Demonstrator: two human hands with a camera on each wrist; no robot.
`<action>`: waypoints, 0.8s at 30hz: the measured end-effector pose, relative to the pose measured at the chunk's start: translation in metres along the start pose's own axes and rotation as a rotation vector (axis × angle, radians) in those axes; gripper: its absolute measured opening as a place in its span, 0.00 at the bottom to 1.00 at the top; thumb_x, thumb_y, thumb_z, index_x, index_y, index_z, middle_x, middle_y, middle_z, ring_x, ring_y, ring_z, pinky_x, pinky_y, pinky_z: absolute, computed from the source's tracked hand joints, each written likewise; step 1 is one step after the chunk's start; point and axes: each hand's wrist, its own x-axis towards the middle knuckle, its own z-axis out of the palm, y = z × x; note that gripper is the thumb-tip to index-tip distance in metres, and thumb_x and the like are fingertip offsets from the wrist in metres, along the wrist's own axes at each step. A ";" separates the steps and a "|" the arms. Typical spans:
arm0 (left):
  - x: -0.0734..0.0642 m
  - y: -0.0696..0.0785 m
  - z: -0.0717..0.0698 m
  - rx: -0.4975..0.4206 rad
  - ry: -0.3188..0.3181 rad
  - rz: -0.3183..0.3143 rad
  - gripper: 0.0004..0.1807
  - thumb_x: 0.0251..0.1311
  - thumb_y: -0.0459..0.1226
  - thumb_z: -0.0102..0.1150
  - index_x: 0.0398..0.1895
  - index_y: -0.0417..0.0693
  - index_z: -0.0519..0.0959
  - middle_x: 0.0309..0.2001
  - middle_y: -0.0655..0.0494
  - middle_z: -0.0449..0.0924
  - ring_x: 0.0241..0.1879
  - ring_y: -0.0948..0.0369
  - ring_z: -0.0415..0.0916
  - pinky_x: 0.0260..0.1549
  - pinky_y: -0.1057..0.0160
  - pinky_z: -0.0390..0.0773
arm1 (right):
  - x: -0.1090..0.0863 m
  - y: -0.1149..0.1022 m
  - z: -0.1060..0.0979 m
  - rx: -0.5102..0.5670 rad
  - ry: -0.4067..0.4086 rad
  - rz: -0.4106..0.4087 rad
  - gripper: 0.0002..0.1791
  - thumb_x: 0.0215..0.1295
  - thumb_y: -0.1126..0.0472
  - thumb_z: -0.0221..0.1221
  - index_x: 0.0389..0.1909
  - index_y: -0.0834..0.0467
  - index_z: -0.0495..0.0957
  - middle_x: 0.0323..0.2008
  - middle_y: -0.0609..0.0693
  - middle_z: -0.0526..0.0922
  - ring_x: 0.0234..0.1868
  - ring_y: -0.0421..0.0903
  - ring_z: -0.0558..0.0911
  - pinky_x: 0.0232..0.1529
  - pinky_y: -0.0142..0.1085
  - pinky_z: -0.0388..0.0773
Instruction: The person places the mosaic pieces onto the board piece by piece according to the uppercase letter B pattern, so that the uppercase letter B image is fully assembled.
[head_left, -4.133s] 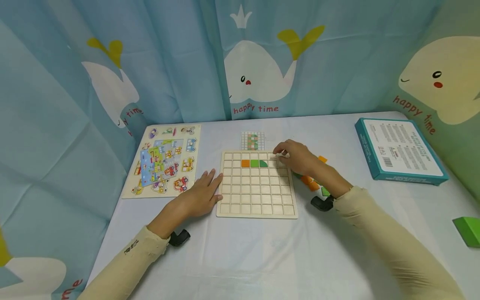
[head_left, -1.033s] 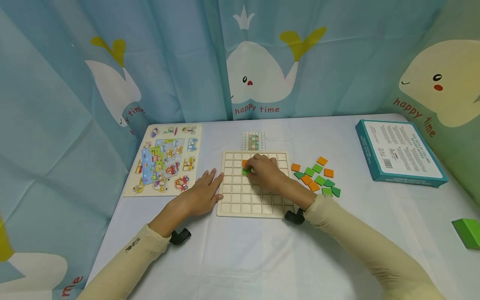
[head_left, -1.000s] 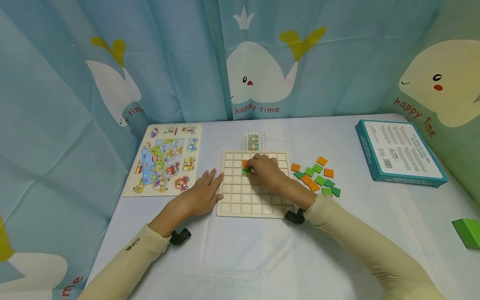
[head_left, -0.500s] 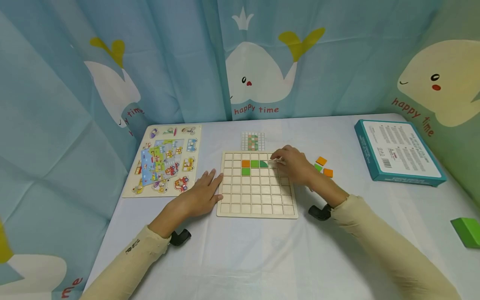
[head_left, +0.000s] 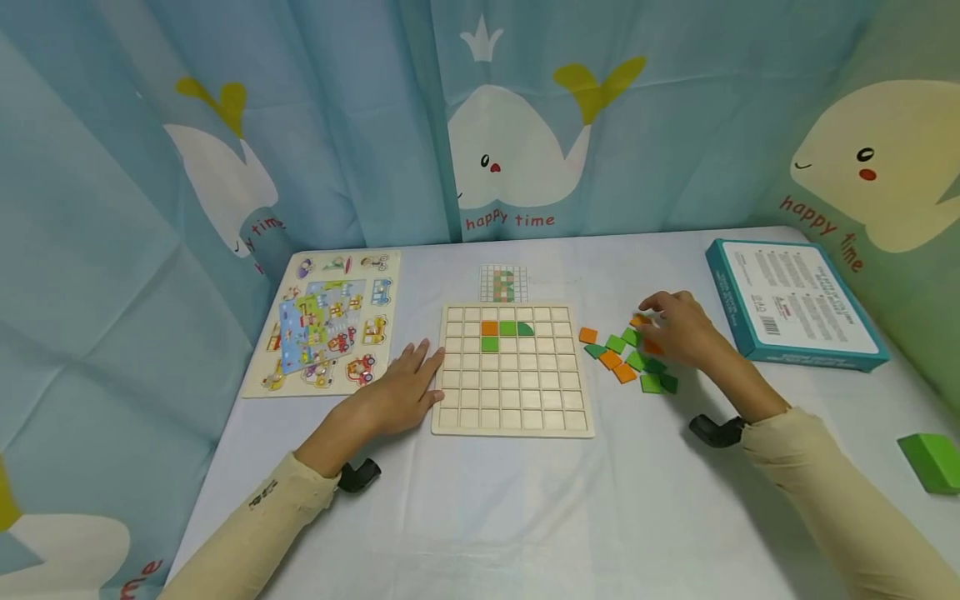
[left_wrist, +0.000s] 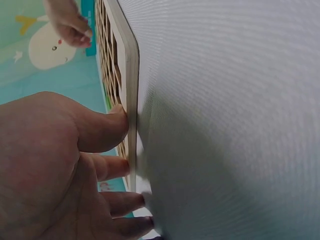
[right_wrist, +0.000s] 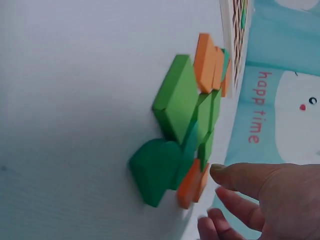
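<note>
A wooden grid board [head_left: 525, 398] lies in the middle of the table. In its upper part sit an orange square tile [head_left: 489, 328], a green square tile [head_left: 508, 328] and a dark green quarter-round tile [head_left: 526, 330] in a row. Below the orange one is another green square tile [head_left: 490, 344]. My left hand [head_left: 401, 390] rests along the board's left edge, fingers extended. Over the loose tiles [head_left: 635, 361] on the right, my right hand [head_left: 682, 329] hovers with thumb and fingertips apart, close to an orange tile [head_left: 640, 320]. The right wrist view shows nothing between its fingers [right_wrist: 240, 181].
Behind the board lies a small pattern card [head_left: 504, 284]. A picture puzzle board [head_left: 258, 373] with cards on it is at the left. At the right are a teal box [head_left: 813, 300] and a green block [head_left: 930, 462]. A whale-print curtain [head_left: 360, 125] hangs behind.
A green square tile now lies below the orange one, where my right hand was pinching it one second ago. That hand has moved right, off the board. My left hand stays put.
</note>
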 end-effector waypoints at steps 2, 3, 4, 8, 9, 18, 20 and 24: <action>-0.001 -0.001 0.000 0.001 0.002 0.000 0.39 0.83 0.50 0.44 0.87 0.45 0.45 0.86 0.40 0.35 0.85 0.41 0.32 0.81 0.41 0.45 | 0.001 0.004 0.000 0.018 -0.021 -0.001 0.22 0.78 0.62 0.58 0.65 0.71 0.71 0.61 0.74 0.69 0.58 0.68 0.70 0.60 0.62 0.77; -0.001 -0.001 0.000 0.002 0.002 0.001 0.39 0.83 0.50 0.44 0.87 0.45 0.45 0.86 0.40 0.35 0.85 0.41 0.32 0.81 0.41 0.45 | 0.002 0.006 0.000 0.026 -0.032 -0.008 0.22 0.78 0.62 0.58 0.65 0.71 0.71 0.60 0.73 0.70 0.57 0.68 0.71 0.60 0.60 0.78; -0.001 -0.001 0.000 0.002 0.003 0.002 0.39 0.83 0.50 0.44 0.87 0.45 0.45 0.86 0.40 0.35 0.85 0.41 0.32 0.81 0.41 0.45 | 0.003 0.008 0.000 0.033 -0.042 -0.015 0.21 0.79 0.63 0.57 0.65 0.71 0.71 0.59 0.73 0.72 0.56 0.67 0.72 0.59 0.59 0.79; -0.001 -0.002 0.000 0.003 0.004 0.008 0.39 0.83 0.50 0.44 0.87 0.45 0.45 0.86 0.40 0.35 0.85 0.41 0.33 0.81 0.41 0.45 | 0.006 0.012 0.001 0.053 -0.048 -0.030 0.20 0.79 0.65 0.56 0.65 0.71 0.70 0.57 0.71 0.73 0.54 0.64 0.73 0.59 0.57 0.78; 0.000 -0.002 0.001 0.005 0.004 0.009 0.39 0.83 0.50 0.45 0.87 0.45 0.45 0.86 0.40 0.35 0.85 0.41 0.33 0.81 0.41 0.46 | 0.007 0.013 0.002 0.054 -0.044 -0.031 0.20 0.79 0.65 0.56 0.66 0.71 0.70 0.58 0.71 0.73 0.54 0.64 0.72 0.60 0.58 0.77; 0.000 -0.002 0.001 0.012 0.013 0.015 0.39 0.84 0.50 0.44 0.87 0.45 0.45 0.86 0.39 0.36 0.85 0.41 0.33 0.81 0.41 0.46 | 0.013 0.014 0.003 0.066 -0.023 -0.010 0.21 0.80 0.68 0.51 0.68 0.74 0.67 0.60 0.74 0.67 0.57 0.68 0.71 0.63 0.62 0.77; 0.000 -0.002 0.001 0.013 0.012 0.015 0.39 0.84 0.50 0.44 0.87 0.45 0.45 0.86 0.39 0.36 0.85 0.41 0.33 0.81 0.41 0.46 | 0.015 0.015 0.003 0.069 -0.024 -0.009 0.21 0.81 0.68 0.51 0.68 0.74 0.67 0.60 0.74 0.67 0.57 0.68 0.70 0.63 0.62 0.77; 0.000 -0.002 0.001 0.015 0.007 0.016 0.39 0.84 0.50 0.44 0.87 0.45 0.45 0.86 0.39 0.36 0.85 0.40 0.33 0.81 0.41 0.46 | 0.017 0.016 0.004 0.062 -0.021 -0.040 0.20 0.81 0.68 0.51 0.67 0.73 0.68 0.61 0.74 0.67 0.58 0.69 0.71 0.63 0.62 0.77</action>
